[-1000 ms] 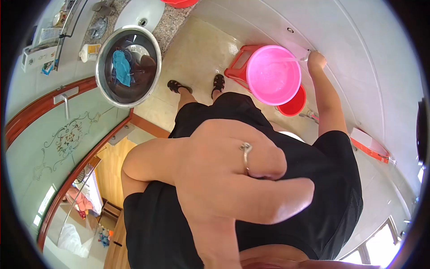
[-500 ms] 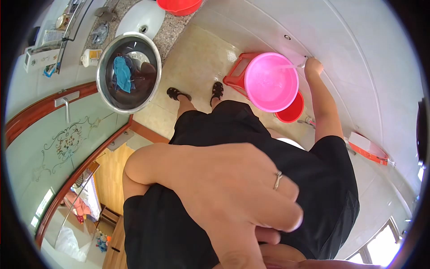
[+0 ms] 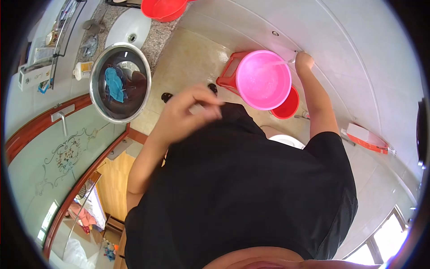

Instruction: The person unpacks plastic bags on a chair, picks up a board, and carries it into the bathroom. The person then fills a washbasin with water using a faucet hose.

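My right hand (image 3: 304, 61) is closed on a small tap (image 3: 294, 58) at the wall, and its fingers are mostly hidden. A stream of water runs from there into a pink basin (image 3: 263, 80), which rests on a red stool (image 3: 230, 71). My left hand (image 3: 193, 107) hangs in the air in front of my body, blurred, with loosely bent fingers and nothing visible in it. At the left, a metal basin (image 3: 142, 96) holds dark liquid and a blue cloth (image 3: 114, 84).
Beneath the pink basin's edge stands a red bucket (image 3: 286, 105). A white sink (image 3: 130, 29) and a red bowl (image 3: 165, 10) are on the stone counter (image 3: 159, 33). A bottle (image 3: 83, 70) stands beside the metal basin. Glass door (image 3: 67, 157) at left.
My left hand has moved away from the camera, up and left in the view, towards the floor area. My right hand stays at the tap while water keeps running.
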A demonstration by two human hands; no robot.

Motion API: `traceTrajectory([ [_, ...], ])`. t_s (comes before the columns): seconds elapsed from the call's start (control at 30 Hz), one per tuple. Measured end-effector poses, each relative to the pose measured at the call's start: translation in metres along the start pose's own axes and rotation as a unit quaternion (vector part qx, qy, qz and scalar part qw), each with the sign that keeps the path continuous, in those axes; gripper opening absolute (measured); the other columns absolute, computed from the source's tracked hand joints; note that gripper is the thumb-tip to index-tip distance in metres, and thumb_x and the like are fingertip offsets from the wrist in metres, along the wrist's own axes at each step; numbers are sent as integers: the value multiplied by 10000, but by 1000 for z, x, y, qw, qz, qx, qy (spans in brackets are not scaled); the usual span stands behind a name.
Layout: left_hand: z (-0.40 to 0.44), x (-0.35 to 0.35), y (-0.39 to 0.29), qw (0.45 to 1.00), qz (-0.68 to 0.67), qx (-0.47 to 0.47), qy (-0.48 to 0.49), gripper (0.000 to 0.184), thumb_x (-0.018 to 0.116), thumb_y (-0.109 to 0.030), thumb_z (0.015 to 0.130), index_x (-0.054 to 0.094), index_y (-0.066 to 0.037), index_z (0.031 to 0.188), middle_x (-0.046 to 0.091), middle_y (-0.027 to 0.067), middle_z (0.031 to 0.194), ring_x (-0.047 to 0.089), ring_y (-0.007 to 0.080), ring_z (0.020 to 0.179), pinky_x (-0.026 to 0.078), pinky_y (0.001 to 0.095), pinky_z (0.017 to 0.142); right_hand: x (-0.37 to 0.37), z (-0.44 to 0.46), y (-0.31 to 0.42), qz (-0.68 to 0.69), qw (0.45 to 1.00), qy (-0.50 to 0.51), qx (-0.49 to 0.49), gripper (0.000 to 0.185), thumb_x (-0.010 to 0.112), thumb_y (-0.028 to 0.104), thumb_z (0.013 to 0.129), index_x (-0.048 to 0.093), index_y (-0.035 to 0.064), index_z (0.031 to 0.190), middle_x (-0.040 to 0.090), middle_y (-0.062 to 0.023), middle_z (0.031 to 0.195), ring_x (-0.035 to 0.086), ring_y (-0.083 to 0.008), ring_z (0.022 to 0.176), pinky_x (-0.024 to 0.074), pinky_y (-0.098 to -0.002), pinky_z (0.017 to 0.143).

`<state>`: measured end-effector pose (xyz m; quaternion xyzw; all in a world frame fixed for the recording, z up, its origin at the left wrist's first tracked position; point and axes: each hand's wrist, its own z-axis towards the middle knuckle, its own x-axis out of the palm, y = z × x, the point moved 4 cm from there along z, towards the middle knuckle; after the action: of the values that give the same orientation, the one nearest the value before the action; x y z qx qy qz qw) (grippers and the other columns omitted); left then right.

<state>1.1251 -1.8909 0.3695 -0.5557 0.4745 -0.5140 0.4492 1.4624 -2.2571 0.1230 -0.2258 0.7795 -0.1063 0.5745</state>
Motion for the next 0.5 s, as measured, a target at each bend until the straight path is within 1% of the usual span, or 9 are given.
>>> traceTrajectory([
  [0.03, -6, -23, 51, 993, 115, -33, -21, 122, 680, -137, 860, 630, -28, 880, 611, 66, 813, 591, 161, 765, 457, 294, 721, 1, 0, -1, -1, 1000, -2, 0, 208, 536, 123, 888, 712, 56, 976, 706, -137, 1005, 696, -301, 916, 565, -393, 734],
  [0.07, -18, -41, 94, 968, 228, -92, -43, 193, 628, -174, 896, 593, 1, 823, 598, 87, 785, 568, 161, 736, 440, 287, 681, 3, 1, -1, -1, 1000, -5, 0, 207, 538, 120, 885, 713, 57, 975, 706, -137, 1003, 697, -301, 916, 566, -393, 730],
  [0.13, -55, -65, 163, 939, 266, -170, -134, 304, 551, -237, 940, 549, 18, 774, 566, 103, 712, 536, 176, 656, 427, 306, 621, 8, 3, -3, 0, 1000, -3, 2, 205, 541, 114, 880, 714, 57, 975, 706, -137, 1002, 696, -301, 916, 567, -392, 724],
  [0.2, -119, -102, 247, 893, 286, -310, -156, 366, 487, -286, 965, 555, 25, 783, 560, 122, 667, 544, 193, 613, 437, 340, 600, 11, 6, -4, 1, 1000, 1, 4, 204, 543, 106, 875, 714, 57, 975, 706, -139, 1004, 695, -302, 919, 567, -392, 720],
  [0.23, -151, -113, 274, 887, 271, -324, -187, 363, 480, -284, 967, 566, 20, 789, 563, 132, 660, 543, 196, 596, 440, 345, 596, 9, 5, -4, 3, 1000, -3, 0, 203, 543, 103, 872, 715, 58, 973, 706, -138, 1003, 695, -302, 919, 567, -393, 721],
  [0.27, -184, -121, 298, 880, 255, -336, -217, 361, 473, -283, 969, 578, 15, 795, 566, 142, 653, 542, 198, 579, 443, 350, 592, 8, 4, -4, 4, 1000, -7, -3, 203, 543, 99, 870, 715, 59, 971, 706, -138, 1003, 695, -301, 919, 567, -394, 721],
  [0.37, -284, -141, 356, 845, 432, -288, -127, 340, 472, -266, 964, 606, 16, 829, 604, 163, 706, 586, 227, 647, 463, 366, 631, 8, 3, -4, -1, 1000, -6, -11, 215, 547, 109, 874, 706, 57, 1009, 705, -133, 1025, 693, -289, 939, 567, -390, 726],
  [0.43, -322, -140, 365, 835, 372, -381, -141, 337, 474, -265, 962, 606, 17, 833, 606, 163, 711, 588, 229, 652, 463, 366, 634, 9, 3, -8, 2, 1000, -7, -13, 222, 547, 115, 878, 693, 48, 1032, 705, -131, 1028, 693, -283, 945, 565, -385, 733],
  [0.5, -342, -137, 370, 824, 332, -433, -153, 333, 476, -264, 961, 607, 17, 838, 607, 164, 716, 589, 230, 658, 464, 366, 638, 10, 2, -9, 17, 1000, -17, -12, 220, 544, 113, 880, 675, 33, 1037, 707, -132, 1011, 693, -284, 936, 560, -379, 741],
])
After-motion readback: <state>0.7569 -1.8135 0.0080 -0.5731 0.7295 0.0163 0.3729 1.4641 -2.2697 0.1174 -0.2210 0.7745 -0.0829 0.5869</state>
